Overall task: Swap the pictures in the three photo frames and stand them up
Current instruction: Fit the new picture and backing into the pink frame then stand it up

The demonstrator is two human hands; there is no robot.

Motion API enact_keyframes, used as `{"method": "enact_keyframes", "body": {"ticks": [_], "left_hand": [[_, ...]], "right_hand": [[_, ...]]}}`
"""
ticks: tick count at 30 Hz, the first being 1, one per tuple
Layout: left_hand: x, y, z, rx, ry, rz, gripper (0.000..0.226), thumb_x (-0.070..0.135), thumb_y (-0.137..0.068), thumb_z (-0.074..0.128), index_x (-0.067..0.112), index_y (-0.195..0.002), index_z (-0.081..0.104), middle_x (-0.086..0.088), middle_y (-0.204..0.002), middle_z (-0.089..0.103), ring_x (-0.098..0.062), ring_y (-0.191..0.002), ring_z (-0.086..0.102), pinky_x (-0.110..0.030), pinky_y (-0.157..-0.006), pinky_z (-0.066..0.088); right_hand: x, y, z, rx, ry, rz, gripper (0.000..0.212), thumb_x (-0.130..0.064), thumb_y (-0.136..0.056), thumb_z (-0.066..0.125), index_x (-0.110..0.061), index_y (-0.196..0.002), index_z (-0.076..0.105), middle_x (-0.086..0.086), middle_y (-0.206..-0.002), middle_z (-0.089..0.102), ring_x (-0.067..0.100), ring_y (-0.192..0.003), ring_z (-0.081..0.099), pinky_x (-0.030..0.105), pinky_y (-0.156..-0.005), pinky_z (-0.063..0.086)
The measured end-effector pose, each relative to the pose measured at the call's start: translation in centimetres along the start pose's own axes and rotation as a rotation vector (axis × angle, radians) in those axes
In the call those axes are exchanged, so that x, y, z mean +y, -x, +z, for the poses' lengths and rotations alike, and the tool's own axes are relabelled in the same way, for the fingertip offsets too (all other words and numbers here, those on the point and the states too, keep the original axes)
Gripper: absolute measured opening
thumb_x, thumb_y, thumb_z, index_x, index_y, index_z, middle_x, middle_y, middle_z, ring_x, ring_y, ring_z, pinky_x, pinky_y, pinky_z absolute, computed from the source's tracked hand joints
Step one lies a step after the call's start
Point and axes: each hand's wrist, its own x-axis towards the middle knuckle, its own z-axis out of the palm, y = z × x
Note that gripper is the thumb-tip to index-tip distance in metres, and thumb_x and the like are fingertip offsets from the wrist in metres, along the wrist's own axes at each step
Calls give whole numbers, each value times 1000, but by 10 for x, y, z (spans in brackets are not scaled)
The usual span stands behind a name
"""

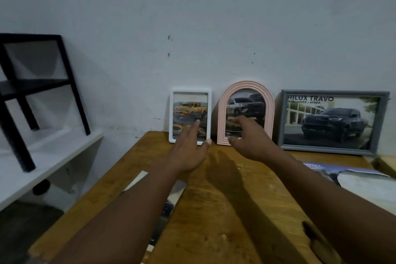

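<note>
**Left hand** (188, 150): forearm stretched from the near left edge toward the far wall. Back of the hand up, forefinger straight and pointing up across the lower part of the white frame, thumb spread out to the right. Fingers are extended and grasp nothing. Whether the fingertip touches the pane cannot be told.

**Right hand** (250, 137): forearm reaching in from the near right and crossing the table diagonally. Back of the hand up, fingers reaching forward and only loosely bent, their tips over the lower half of the pink frame's picture. Nothing is held. Contact with the pane cannot be told.

**White frame** (189, 109): rectangular, upright, at the table's far edge against the wall, leftmost of three. Holds a picture of a yellow pickup.

**Pink frame** (246, 104): arched, upright, just right of the white frame, against the wall. Holds a picture of a dark pickup.

**Grey frame** (332, 122): landscape format, upright, rightmost, apart from both hands. Its picture shows a dark pickup headed "HILUX TRAVO".

**Table** (225, 188): brown wood, carrying all three frames along its far edge.

**Brochure** (353, 176): lies flat on the table's right side, nearer than the grey frame.

**Shelf** (42, 156): white, left of the table, with a black rack (36, 83) standing on it.
</note>
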Motion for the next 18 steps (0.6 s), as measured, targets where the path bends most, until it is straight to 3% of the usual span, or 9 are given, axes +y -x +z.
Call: {"method": "enact_keyframes", "body": {"ticks": [3, 8, 12, 18], "left_hand": [[-11, 15, -17, 37, -16, -5, 76, 54, -101, 45, 27, -162, 8, -4, -169, 14, -25, -154, 15, -44, -122, 20], [-28, 14, -26, 58, -9, -21, 77, 54, -101, 47, 29, -162, 8, -4, -168, 16, -25, -153, 19, -42, -120, 22], [-44, -1, -22, 59, 7, -27, 78, 56, -100, 46, 31, -161, 7, -2, -169, 14, -25, -153, 17, -43, -120, 23], [-75, -42, -6, 87, -17, -117, 77, 62, -98, 43, 37, -160, 5, 1, -169, 11, -28, -154, 16, -52, -120, 27]], "right_hand": [[-18, 1, 10, -18, -3, -27, 60, -26, -89, 69, -21, -142, 42, 7, -149, 43, 27, -132, 47, 41, -102, 47], [-33, -7, 26, -51, -20, -47, 55, -24, -91, 68, -20, -139, 43, 7, -140, 50, 21, -112, 55, 27, -83, 46], [-33, -22, 38, -59, -20, -23, 58, -25, -92, 67, -20, -143, 40, 7, -146, 47, 26, -124, 52, 36, -97, 47], [-17, -57, 68, -40, -93, 15, 56, -25, -92, 67, -19, -142, 42, 6, -141, 50, 23, -124, 52, 34, -96, 47]]}}
